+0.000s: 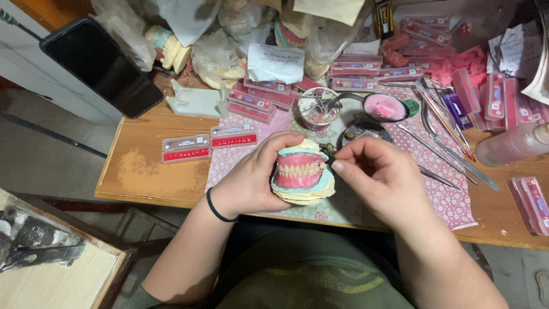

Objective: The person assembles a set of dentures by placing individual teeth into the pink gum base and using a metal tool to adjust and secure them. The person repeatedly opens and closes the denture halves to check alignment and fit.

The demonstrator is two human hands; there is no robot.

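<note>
While left hand point(251, 180) cups denture model point(302, 171), right hand point(377, 171) pinches

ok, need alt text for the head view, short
A left hand grips a pink-and-white denture model on a pale plaster base while the right hand pinches a small tool at its upper edge. Behind, a wooden table holds red tooth-strip boxes, long metal instruments and a black phone.
</note>
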